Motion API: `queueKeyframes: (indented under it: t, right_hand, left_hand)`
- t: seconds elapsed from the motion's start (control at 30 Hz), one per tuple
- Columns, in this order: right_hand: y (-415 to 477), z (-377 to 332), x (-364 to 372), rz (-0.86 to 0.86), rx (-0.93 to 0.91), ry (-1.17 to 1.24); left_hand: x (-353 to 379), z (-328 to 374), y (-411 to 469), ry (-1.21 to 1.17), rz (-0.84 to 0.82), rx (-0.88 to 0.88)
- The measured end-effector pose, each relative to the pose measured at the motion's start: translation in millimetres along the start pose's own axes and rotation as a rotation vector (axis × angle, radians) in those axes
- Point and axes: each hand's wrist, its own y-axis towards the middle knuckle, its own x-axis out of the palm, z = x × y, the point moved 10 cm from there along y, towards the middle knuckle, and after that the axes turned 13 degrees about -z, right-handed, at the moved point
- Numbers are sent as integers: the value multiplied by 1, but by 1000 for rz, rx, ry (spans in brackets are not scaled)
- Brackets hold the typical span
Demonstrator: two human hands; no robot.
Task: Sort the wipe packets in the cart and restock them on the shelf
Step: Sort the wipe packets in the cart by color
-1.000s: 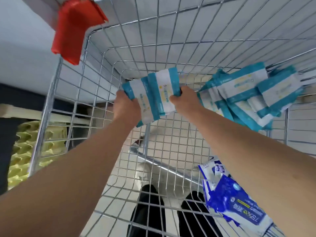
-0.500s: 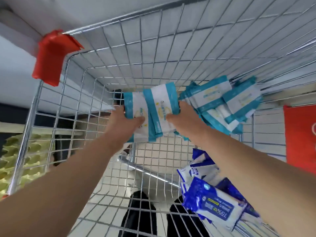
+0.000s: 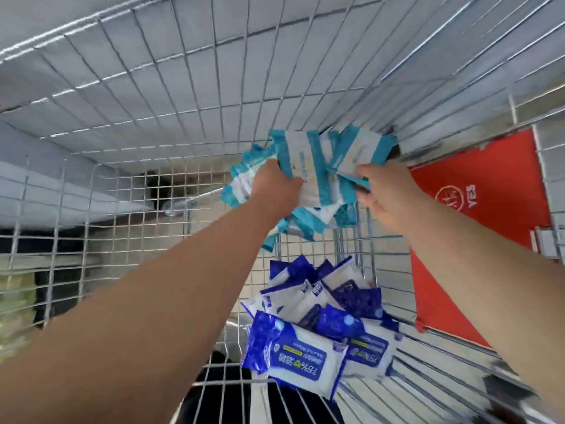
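Inside the wire cart [image 3: 128, 191], a pile of teal-and-white wipe packets [image 3: 318, 166] lies against the far right corner. My left hand [image 3: 275, 186] grips a bunch of these teal packets at the pile's left side. My right hand [image 3: 385, 194] reaches into the same pile from the right, its fingers touching and partly round a teal packet; the hold is blurred. Closer to me, a separate heap of dark blue-and-white wipe packets [image 3: 308, 341] lies on the cart floor.
A red panel [image 3: 477, 228] stands outside the cart's right wall. Wire mesh walls rise at the far side and left. Dark shoes [image 3: 220, 399] show through the cart floor. Yellow-green goods [image 3: 15, 313] are blurred at the far left.
Both hands carried the teal packets from the cart's middle to the right, onto the teal pile. The view swung right, so the red corner cap left the frame.
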Motion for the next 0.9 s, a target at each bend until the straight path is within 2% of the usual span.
queueKeyframes:
  t: [0.07,0.17,0.3,0.47,0.6,0.7,0.77,0.9]
  right_hand:
    - [7,-5,-5,-27,-29,-220]
    - [13,-10,-4,-75,-97,-387]
    - [23,-7,-11,-75,-150,-523]
    - [-14,-7,-14,-25,-196,-645]
    - [-53,-8,0,-38,-354,-865]
    - [-76,-1,12,-103,-385,-1093]
    - [-94,11,20,-212,-369,-1235]
    - [-121,53,19,-423,-244,-1373]
  left_hand:
    - [15,-3,4,62,-46,-15]
    - [20,-6,11,197,-67,-46]
    - [8,-2,14,327,44,-45]
    - [-4,12,-6,675,150,-49]
    - [-18,24,-38,928,210,3]
    - [-14,21,-62,1042,112,75]
    - [-3,11,-81,1119,9,114]
    - [30,-40,-113,1179,-349,117]
